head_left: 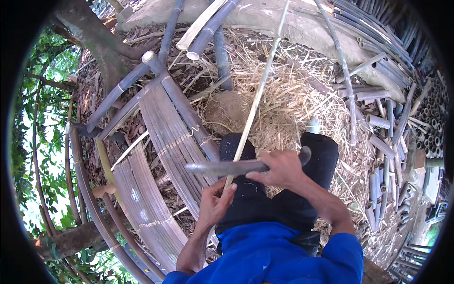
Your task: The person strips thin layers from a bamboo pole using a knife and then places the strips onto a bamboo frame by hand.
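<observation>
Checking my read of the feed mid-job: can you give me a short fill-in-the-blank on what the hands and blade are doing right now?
1. The right hand grips the handle of a long ____.
2. The left hand holds the near end of a thin bamboo ____.
3. The blade lies ____ the strip, not along it.
4. The pile of pale shavings lies ____ the person's knees.

Missing words: knife; strip; across; beyond

We see straw shavings [293, 99] in daylight; left of them lie bamboo poles [179, 94], right of them cut tubes [378, 123], beyond them a slab [302, 28].
</observation>
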A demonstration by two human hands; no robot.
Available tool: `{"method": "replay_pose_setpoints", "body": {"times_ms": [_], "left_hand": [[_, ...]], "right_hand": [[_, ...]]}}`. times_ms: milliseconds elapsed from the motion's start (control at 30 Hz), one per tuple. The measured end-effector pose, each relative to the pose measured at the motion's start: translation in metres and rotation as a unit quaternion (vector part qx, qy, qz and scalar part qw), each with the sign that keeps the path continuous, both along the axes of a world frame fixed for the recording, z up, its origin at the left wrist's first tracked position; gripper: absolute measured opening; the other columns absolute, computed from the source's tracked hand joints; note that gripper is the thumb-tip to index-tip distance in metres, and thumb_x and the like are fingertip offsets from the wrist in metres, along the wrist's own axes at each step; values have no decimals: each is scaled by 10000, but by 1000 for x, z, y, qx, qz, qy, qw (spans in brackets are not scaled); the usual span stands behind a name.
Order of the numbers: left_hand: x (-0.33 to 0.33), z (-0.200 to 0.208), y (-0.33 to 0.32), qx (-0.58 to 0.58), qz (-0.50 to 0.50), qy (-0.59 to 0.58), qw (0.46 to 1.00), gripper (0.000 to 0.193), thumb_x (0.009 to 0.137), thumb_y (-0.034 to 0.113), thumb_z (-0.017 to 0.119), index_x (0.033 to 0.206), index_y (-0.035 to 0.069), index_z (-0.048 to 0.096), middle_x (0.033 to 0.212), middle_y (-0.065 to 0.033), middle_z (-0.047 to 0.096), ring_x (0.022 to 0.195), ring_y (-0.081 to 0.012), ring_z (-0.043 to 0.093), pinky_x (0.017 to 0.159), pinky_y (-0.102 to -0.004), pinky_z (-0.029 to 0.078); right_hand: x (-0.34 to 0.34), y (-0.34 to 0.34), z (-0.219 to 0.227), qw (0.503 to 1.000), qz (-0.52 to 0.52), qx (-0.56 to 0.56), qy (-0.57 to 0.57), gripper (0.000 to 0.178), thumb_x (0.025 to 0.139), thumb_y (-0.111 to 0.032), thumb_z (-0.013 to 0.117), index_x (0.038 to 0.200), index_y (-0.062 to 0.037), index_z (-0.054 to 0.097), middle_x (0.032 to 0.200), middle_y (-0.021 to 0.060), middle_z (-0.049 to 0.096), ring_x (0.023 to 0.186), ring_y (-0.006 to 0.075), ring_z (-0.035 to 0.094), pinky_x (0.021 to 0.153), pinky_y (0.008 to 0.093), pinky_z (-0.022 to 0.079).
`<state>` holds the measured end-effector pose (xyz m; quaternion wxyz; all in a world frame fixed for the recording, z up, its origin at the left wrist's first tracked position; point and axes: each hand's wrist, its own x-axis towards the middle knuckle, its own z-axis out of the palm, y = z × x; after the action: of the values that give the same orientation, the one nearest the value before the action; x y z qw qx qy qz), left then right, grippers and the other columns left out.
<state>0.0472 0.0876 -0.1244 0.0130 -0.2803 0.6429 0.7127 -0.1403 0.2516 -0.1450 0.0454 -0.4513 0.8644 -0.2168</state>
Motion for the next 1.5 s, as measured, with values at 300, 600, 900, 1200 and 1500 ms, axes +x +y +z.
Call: {"method": "replay_pose_setpoints", "body": {"times_ms": [300,600,900,1200,1500], "left_hand": [[35,17,15,-19,22,-69,997,368,1018,248,648,1263,-25,667,665,61,505,603,-33,438,526,-230,334],[69,18,5,44,25,-145,988,317,1006,269,672,1179,9,722,654,48,529,562,-34,472,505,-215,351],[9,4,11,-59,32,-38,997,338,973,164,703,1265,0,664,712,69,537,614,-13,454,529,-214,358],[56,28,18,-22,51,-73,996,377,915,84,766,1271,-3,674,776,78,563,651,-4,446,559,-191,341],[84,-1,-7,48,-10,-110,993,378,1012,255,655,1316,31,660,619,62,522,490,-34,469,442,-226,336]], "right_hand": [[-111,-1,9,988,-90,126,13,655,917,-708,546,1036,-106,773,739,137,717,677,343,709,667,432,570],[-141,19,25,967,-239,36,-83,771,959,-732,454,1068,-24,739,571,138,619,586,320,677,583,451,545],[6,4,-9,999,38,14,-19,586,797,-679,706,789,-94,676,637,116,655,616,329,693,567,449,541],[-101,3,12,987,-129,17,-91,768,901,-786,496,969,-70,768,649,132,679,611,275,700,590,432,561],[-169,41,15,951,-302,-27,-69,886,930,-815,381,1125,-27,736,652,159,658,650,309,679,655,483,538]]}}
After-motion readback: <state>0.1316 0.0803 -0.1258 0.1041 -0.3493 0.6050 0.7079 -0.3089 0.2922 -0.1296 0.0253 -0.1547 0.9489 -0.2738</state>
